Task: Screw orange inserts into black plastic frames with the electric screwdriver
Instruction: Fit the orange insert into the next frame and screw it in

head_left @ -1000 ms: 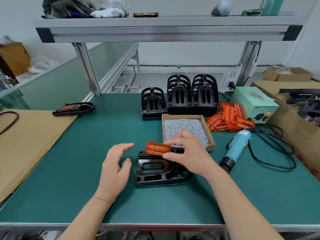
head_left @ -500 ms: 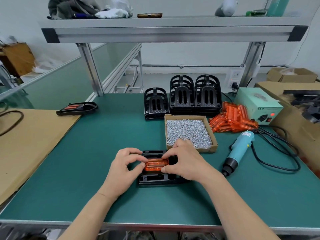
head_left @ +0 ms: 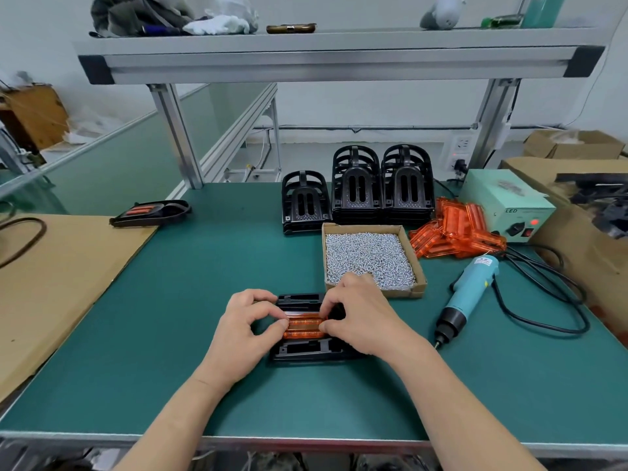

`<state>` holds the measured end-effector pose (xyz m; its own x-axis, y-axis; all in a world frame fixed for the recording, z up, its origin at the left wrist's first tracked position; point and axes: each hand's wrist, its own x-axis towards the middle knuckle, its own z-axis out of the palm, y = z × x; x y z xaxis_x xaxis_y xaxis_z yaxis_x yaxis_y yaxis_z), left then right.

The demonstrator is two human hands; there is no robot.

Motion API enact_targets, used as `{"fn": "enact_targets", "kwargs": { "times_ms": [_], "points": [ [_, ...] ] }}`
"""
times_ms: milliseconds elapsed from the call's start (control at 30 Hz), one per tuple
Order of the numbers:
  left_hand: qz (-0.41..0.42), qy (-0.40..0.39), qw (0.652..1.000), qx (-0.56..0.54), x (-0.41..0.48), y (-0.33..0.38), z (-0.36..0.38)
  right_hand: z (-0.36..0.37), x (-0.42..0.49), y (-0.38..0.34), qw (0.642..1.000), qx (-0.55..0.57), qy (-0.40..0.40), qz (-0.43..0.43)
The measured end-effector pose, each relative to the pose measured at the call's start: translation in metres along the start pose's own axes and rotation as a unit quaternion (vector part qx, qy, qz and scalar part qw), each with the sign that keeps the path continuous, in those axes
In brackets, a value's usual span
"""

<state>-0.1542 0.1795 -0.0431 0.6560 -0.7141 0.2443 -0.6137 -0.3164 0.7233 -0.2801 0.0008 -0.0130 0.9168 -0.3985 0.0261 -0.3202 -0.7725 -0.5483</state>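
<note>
Plainly, both hands gripped the same piece: the left hand (head_left: 245, 334) pinched the left end of the orange insert (head_left: 304, 329) between thumb and forefinger, and the right hand (head_left: 363, 321) pinched its right end; the insert lay across the middle of the black frame (head_left: 302, 352), which rested flat on the green mat (head_left: 204, 283) just in front of the box of screws (head_left: 370, 256). Seating the insert seemed to be the step in hand, with no screw yet driven; the electric screwdriver (head_left: 467, 297) lay untouched to the right, well apart from either hand. One risk was a tilted insert, which could send a screw in crooked or strain the plastic; whether it sat fully home I could not tell, since fingers hid both ends; once released, the loose frame might also slide and the insert lift out. A second earlier the right hand alone had held the insert above the frame while the left hovered open beside it; since then the insert had come down and both hands had closed on it; half a second earlier the hold looked much the same.
</note>
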Motion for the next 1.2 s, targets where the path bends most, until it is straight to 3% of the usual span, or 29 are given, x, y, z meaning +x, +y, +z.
{"fn": "enact_targets", "kwargs": {
  "times_ms": [500, 667, 767, 867, 1033, 1200],
  "points": [
    [-0.003, -0.053, 0.998, 0.020, 0.002, 0.000, 0.002, -0.001, 0.002, -0.003, 1.000, -0.007, -0.014, -0.005],
    [0.002, -0.052, 0.999, 0.012, 0.002, -0.001, 0.003, -0.023, 0.007, 0.012, 0.992, 0.073, 0.103, 0.026],
    [0.014, -0.060, 0.998, 0.004, 0.000, 0.000, 0.003, -0.043, 0.017, 0.029, 0.985, 0.029, 0.153, 0.080],
    [0.024, -0.067, 0.997, -0.004, -0.001, 0.003, 0.002, -0.054, 0.031, 0.041, 0.986, -0.037, 0.101, 0.127],
    [0.023, -0.060, 0.998, -0.022, -0.003, 0.006, 0.001, -0.052, 0.049, 0.036, 0.988, -0.089, -0.008, 0.127],
    [0.014, -0.032, 0.999, -0.029, -0.003, 0.003, 0.001, -0.047, 0.056, 0.031, 0.985, -0.116, 0.000, 0.124]
  ]
}}
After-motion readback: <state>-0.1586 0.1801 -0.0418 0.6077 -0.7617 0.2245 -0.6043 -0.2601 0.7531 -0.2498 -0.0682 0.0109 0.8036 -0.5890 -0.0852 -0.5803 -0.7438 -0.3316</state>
